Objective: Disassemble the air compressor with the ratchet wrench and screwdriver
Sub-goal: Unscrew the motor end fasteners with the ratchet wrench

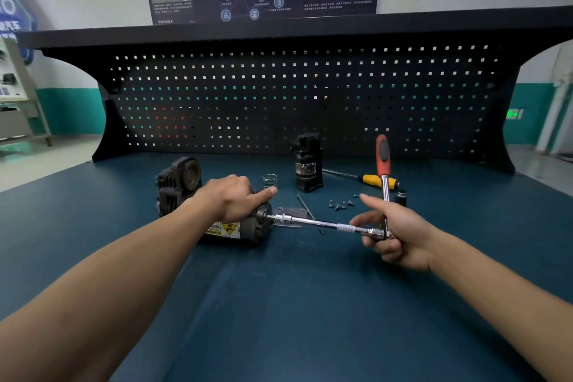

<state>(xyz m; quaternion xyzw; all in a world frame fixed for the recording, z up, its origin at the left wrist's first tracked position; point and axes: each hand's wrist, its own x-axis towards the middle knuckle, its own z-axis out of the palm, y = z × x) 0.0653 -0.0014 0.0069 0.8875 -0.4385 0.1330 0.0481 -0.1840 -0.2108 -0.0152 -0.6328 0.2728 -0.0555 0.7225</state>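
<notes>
Black cast metal and a yellow warning label mark the air compressor [229, 229], which lies on its side on the dark blue bench surface [279, 304], left of the middle and nearer the back edge than the front. My left hand [235, 198] sits over its round motor housing, most fingers curled down round the far side and one stretched out toward the end cap. My right hand [393, 232] pinches the head of the chrome, red-handled ratchet wrench [322, 223], with the forefinger lifted free and the lower fingers curled beneath. Its long extension bar runs level to a fastener on the compressor's end face, and the handle stands up toward the back edge. I judge the body heavy and rigid, but round enough to roll under torque, so the housing is the right place to clamp down. The finned head at the far left would be awkward to hold. Behind the bar lie a small steel plate [290, 214], two long thin bolts [305, 208], a cluster of short dark screws [341, 205] and a coiled wire spring [270, 180]. An upright black removed unit [308, 164] and the yellow-handled screwdriver [376, 180] lie toward the back edge. A slipping socket could round the fastener.
</notes>
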